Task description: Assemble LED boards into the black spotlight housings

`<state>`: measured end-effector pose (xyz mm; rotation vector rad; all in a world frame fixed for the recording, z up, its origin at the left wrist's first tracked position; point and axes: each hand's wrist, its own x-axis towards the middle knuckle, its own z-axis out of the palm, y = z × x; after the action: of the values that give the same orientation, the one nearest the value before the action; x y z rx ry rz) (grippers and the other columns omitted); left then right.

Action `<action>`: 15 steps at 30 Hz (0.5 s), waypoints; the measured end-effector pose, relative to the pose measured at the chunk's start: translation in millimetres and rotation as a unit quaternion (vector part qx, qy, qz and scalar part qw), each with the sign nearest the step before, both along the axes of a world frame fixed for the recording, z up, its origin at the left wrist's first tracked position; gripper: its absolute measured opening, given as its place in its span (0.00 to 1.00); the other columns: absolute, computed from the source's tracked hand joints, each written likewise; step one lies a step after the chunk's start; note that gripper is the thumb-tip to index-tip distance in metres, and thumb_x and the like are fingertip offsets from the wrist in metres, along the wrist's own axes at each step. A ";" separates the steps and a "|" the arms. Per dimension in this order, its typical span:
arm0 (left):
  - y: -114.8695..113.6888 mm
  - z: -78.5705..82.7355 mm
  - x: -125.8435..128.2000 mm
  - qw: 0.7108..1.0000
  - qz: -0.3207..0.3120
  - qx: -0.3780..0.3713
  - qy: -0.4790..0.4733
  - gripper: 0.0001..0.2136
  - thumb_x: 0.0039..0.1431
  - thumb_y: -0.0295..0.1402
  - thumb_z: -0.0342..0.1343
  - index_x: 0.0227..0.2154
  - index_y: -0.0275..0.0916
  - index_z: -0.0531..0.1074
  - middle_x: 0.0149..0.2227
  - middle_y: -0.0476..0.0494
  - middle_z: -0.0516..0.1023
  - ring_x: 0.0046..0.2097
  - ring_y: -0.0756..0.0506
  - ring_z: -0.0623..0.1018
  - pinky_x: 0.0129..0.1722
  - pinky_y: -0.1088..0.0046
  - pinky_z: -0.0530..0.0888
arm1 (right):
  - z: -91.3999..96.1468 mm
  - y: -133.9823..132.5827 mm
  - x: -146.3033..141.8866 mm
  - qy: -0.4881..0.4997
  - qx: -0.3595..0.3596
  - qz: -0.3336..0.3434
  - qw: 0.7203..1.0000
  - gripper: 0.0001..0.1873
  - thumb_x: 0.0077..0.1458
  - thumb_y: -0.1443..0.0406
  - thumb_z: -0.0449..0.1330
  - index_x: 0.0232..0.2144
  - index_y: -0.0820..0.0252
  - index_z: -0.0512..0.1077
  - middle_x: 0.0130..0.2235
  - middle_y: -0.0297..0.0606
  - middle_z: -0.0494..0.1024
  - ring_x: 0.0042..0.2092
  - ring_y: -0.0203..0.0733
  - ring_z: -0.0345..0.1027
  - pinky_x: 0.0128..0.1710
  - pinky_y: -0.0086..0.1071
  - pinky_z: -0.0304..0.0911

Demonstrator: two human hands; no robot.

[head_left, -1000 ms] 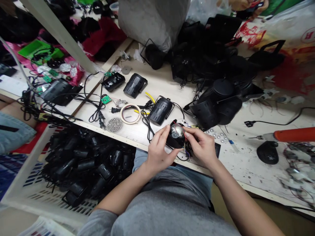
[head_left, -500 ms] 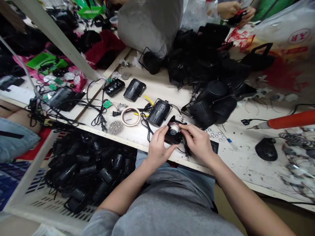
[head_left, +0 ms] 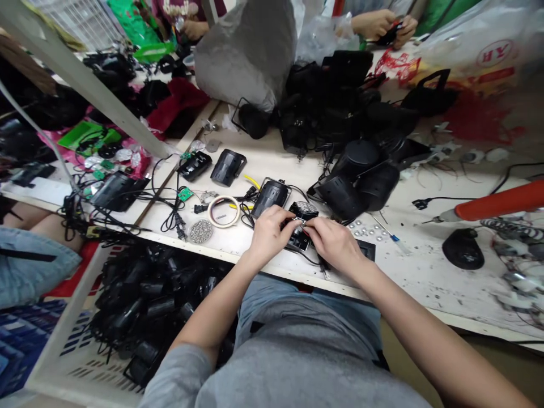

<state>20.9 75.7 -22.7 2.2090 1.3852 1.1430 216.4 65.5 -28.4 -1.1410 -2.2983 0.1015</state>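
At the table's front edge lies an opened black plastic housing (head_left: 298, 242), with a round clear faceted lens (head_left: 303, 208) at its far end. My left hand (head_left: 272, 229) is over its left side, thumb and forefinger pinched together. From the right, my right hand (head_left: 334, 241) meets it in a pinch above the middle of the housing. Something small and pale shows between the fingertips, too small to name. A cord with a plug (head_left: 323, 266) lies beneath my right hand. Just behind my left hand stands a closed black lamp housing (head_left: 271, 195).
Left are a tape roll (head_left: 224, 212), a dish of screws (head_left: 200, 231) and a green circuit board (head_left: 185, 194). Black housings (head_left: 357, 164) pile up behind. An orange-handled tool (head_left: 501, 201) juts in from the right. A crate (head_left: 51, 362) of black units stands below. Co-workers' hands (head_left: 385, 28) are across.
My hands have come closer together, and my left thumb and forefinger have closed into a pinch. The white round part between them is no longer visible; the clear lens now shows. The view has shifted slightly.
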 end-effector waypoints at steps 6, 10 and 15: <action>1.0 -5.2 0.5 1.000 -0.009 0.014 -0.015 0.08 0.65 0.33 0.60 0.30 0.38 0.76 0.31 0.47 0.78 0.35 0.48 0.77 0.37 0.73 0.73 | 1.9 1.7 0.2 -0.022 0.001 0.007 1.000 0.14 0.69 0.67 0.48 0.31 0.58 0.67 0.26 0.36 0.73 0.28 0.39 0.66 0.30 0.32 0.58; 0.9 -11.5 4.0 0.999 0.001 0.043 -0.010 0.09 0.66 0.33 0.59 0.29 0.38 0.75 0.30 0.47 0.78 0.34 0.48 0.76 0.37 0.71 0.72 | 3.4 3.4 -3.7 -0.023 0.003 0.018 1.000 0.15 0.68 0.70 0.47 0.30 0.58 0.68 0.26 0.37 0.73 0.29 0.40 0.65 0.30 0.33 0.56; -3.3 -7.8 2.7 0.999 0.025 0.034 -0.022 0.07 0.66 0.33 0.59 0.33 0.37 0.76 0.33 0.45 0.79 0.36 0.48 0.78 0.39 0.70 0.75 | 18.8 0.2 10.3 0.017 -0.003 0.005 1.000 0.11 0.68 0.68 0.51 0.36 0.60 0.72 0.34 0.40 0.77 0.34 0.39 0.71 0.33 0.31 0.62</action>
<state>23.7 72.4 -30.5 2.1911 1.4117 1.2667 226.7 65.8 -9.5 -1.1230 -2.2759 0.1314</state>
